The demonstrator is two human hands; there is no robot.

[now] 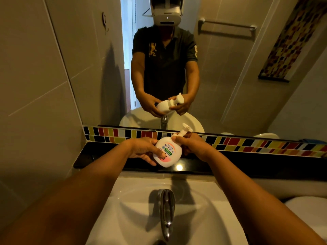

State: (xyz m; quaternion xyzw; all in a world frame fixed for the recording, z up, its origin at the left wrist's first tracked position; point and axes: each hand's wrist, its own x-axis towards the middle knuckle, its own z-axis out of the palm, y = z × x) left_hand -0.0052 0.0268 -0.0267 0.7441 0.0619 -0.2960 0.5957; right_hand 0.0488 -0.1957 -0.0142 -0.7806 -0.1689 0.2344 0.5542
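A white pump bottle of hand soap (pixel 168 151) with a pink and green label is held tilted above the black ledge, its pump head pointing up and to the right. My left hand (pixel 143 150) grips the bottle's lower body from the left, fingers curled under it. My right hand (pixel 192 145) holds the bottle's neck just below the pump, thumb on the front. The mirror (pixel 230 76) repeats both hands and the bottle.
A white sink (pixel 127 209) with a chrome tap (pixel 166 211) lies directly below my arms. A glossy black ledge (pixel 247 165) runs behind it, under a strip of coloured tiles (pixel 247 143). A white toilet edge (pixel 307 211) shows at lower right.
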